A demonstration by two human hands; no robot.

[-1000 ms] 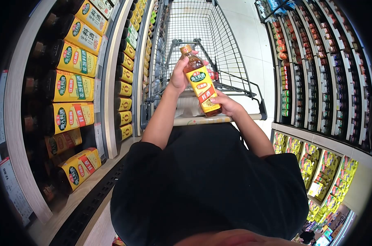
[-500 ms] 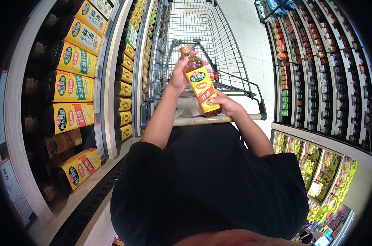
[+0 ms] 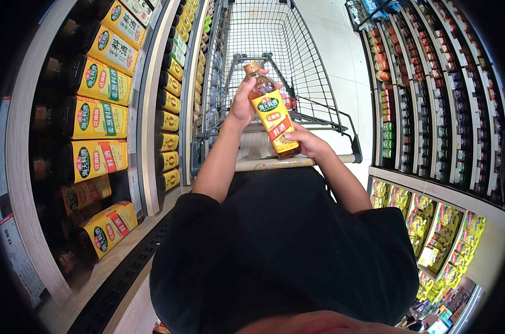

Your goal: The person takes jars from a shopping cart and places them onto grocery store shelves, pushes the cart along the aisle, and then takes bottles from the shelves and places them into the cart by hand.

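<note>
A brown bottle [image 3: 274, 116] with a yellow and red label and an orange cap is held between both hands, label facing up toward me and the cap end farther away. Wrapped round its neck and upper left side is my left hand [image 3: 243, 103]. My right hand [image 3: 308, 140] grips the lower right side near the base, thumb on the label. Beneath and beyond the bottle is a wire shopping cart [image 3: 313, 53], whose handle bar [image 3: 275, 163] runs just below the bottle's base.
On the left, shelves [image 3: 147, 167] hold rows of yellow-labelled bottles [image 3: 99, 161], with price tags along the edges. Shelves of dark jars [image 3: 430, 111] stand on the right, above bins of yellow packets [image 3: 447, 222]. Pale floor tiles [image 3: 338, 61] show beside the cart.
</note>
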